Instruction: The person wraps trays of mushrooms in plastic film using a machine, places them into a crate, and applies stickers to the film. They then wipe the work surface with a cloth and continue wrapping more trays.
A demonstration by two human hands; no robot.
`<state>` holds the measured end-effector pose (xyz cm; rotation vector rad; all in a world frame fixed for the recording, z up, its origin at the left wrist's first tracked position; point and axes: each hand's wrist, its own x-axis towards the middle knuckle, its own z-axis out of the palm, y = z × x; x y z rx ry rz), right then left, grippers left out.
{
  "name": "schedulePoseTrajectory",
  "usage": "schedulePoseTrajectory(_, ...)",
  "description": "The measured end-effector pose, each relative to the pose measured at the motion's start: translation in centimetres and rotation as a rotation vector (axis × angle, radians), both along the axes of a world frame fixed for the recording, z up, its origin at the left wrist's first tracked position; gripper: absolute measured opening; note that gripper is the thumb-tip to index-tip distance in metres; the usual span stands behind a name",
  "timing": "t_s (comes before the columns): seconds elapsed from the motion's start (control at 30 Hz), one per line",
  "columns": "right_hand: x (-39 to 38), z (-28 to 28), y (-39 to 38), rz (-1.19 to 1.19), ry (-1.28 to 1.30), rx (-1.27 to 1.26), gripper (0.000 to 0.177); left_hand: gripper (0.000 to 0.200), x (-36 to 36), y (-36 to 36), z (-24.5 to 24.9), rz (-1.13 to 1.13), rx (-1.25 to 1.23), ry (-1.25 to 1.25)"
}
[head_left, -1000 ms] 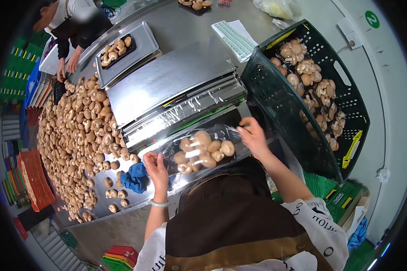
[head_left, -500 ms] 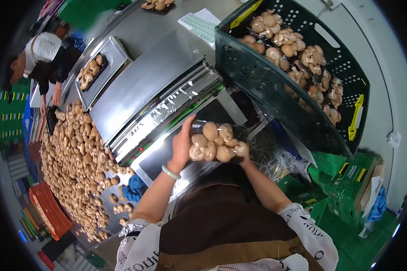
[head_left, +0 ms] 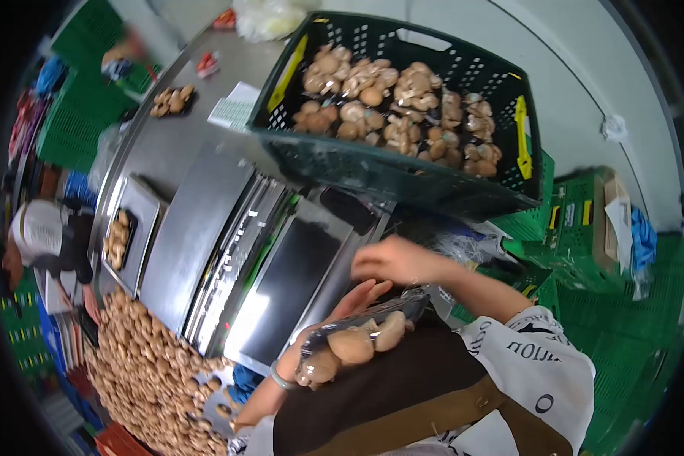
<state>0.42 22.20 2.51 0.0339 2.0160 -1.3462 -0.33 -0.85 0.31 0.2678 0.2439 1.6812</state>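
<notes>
A film-wrapped dark tray of brown mushrooms [head_left: 353, 345] is tipped on its side close to the brown apron, its mushrooms facing my body. My left hand [head_left: 351, 302] is behind the tray's underside and supports it, fingertips showing past its upper edge; a pale bangle circles the wrist. My right hand [head_left: 397, 262] hovers just above the left fingertips, slightly blurred, fingers loosely extended with nothing visible in them. Beyond both hands stands the wrapping machine [head_left: 197, 235], with a film roll [head_left: 232, 262] and a dark flat plate [head_left: 296, 262].
A dark green crate [head_left: 403, 178] of wrapped mushroom trays stands at the back. Loose mushrooms [head_left: 148, 372] are heaped at left, near a co-worker [head_left: 42, 232]. A metal pan [head_left: 150, 209] holds one mushroom tray. Green crates [head_left: 577, 228] are stacked at right.
The mushroom tray has come nearer my body and turned from facing up onto its side. My right hand has left its end and moved over the left fingers. The view has turned.
</notes>
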Motion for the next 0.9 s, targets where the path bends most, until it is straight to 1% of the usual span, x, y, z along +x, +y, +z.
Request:
schedulePoseTrajectory(0.03, 0.3, 2.3, 1.6, -0.172, 0.099, -0.221, 0.036, 0.073, -0.2, 0.3, -0.2, 0.015, -0.073, 0.056)
schedulePoseTrajectory(0.07, 0.3, 4.3, 1.5, -0.151, 0.293, -0.327, 0.046, 0.067, -0.4, 0.3, -0.5, 0.037, -0.164, 0.114)
schedulePoseTrajectory(0.13, 0.4, 7.6, -0.6, 0.246, 0.58, -0.107, 0.053, 0.055, -0.7, 0.2, -1.6, 0.125, -0.32, 0.311)
schedulePoseTrajectory(0.17, -0.4, 8.1, -0.6, 0.232, 0.457, -0.122, 0.056, 0.05, -1.0, 0.4, -2.6, 0.18, -0.381, 0.454)
schedulePoseTrajectory(0.23, -1.9, 8.8, 0.2, 0.195, 0.213, -0.158, 0.063, 0.039, -1.9, 1.0, -5.1, 0.286, -0.501, 0.879)
schedulePoseTrajectory(0.27, -2.9, 7.7, 2.2, 0.096, 0.107, -0.169, 0.068, 0.034, -2.3, 1.7, -6.4, 0.312, -0.57, 1.105)
schedulePoseTrajectory(0.3, -3.0, 4.6, 4.7, -0.071, 0.475, -0.096, 0.067, 0.03, -2.9, 2.6, -7.0, 0.312, -0.625, 1.174)
schedulePoseTrajectory(0.33, -3.1, 4.1, 7.6, -0.362, 0.545, -0.175, 0.066, 0.026, -3.7, 3.6, -7.0, 0.298, -0.668, 1.092)
schedulePoseTrajectory(0.37, -3.4, 4.4, 10.9, -0.737, 0.434, -0.241, 0.06, 0.02, -4.4, 4.6, -5.0, 0.313, -0.663, 0.817)
schedulePoseTrajectory(0.4, -4.2, 4.0, 14.9, -0.958, 0.531, -0.171, 0.049, 0.014, -5.2, 5.6, -3.0, 0.344, -0.659, 0.54)
schedulePoseTrajectory(0.43, -5.0, 3.9, 18.5, -1.196, 0.57, -0.111, 0.045, 0.009, -5.8, 5.6, -3.2, 0.368, -0.714, 0.522)
schedulePoseTrajectory(0.47, -5.3, 2.0, 23.2, -1.258, 0.639, -0.257, 0.044, 0.008, -6.4, 5.8, -3.0, 0.397, -0.738, 0.506)
schedulePoseTrajectory(0.5, -5.3, 1.6, 26.4, -1.31, 0.631, -0.177, 0.048, 0.008, -6.9, 5.8, -3.3, 0.416, -0.751, 0.506)
schedulePoseTrajectory(0.53, -5.5, -0.7, 30.0, -1.39, 0.611, -0.11, 0.053, 0.009, -7.4, 5.9, -3.7, 0.437, -0.765, 0.505)
schedulePoseTrajectory(0.57, -5.5, -2.9, 33.0, -1.423, 0.601, -0.015, 0.056, 0.008, -7.8, 6.3, -3.6, 0.431, -0.766, 0.503)
schedulePoseTrajectory(0.6, -5.7, -4.1, 34.7, -1.436, 0.561, 0.025, 0.056, 0.008, -8.2, 6.5, -3.3, 0.426, -0.77, 0.5)
schedulePoseTrajectory(0.67, -6.3, -6.3, 36.8, -1.461, 0.473, 0.101, 0.056, 0.008, -8.7, 6.9, -3.0, 0.415, -0.775, 0.491)
schedulePoseTrajectory(0.73, -7.2, -9.0, 38.1, -1.52, 0.442, 0.125, 0.062, 0.007, -9.0, 7.3, -3.0, 0.406, -0.773, 0.479)
schedulePoseTrajectory(0.8, -8.5, -12.3, 39.2, -1.424, 0.469, 0.363, 0.069, 0.007, -9.1, 7.5, -3.1, 0.405, -0.781, 0.467)
schedulePoseTrajectory(0.83, -9.4, -16.5, 41.2, -1.368, 0.487, 0.769, 0.071, 0.007, -9.1, 7.6, -3.1, 0.406, -0.786, 0.461)
schedulePoseTrajectory(0.9, -9.7, -14.6, 38.4, -1.185, 0.419, 1.114, 0.071, 0.007, -9.0, 7.6, -3.2, 0.4, -0.795, 0.458)
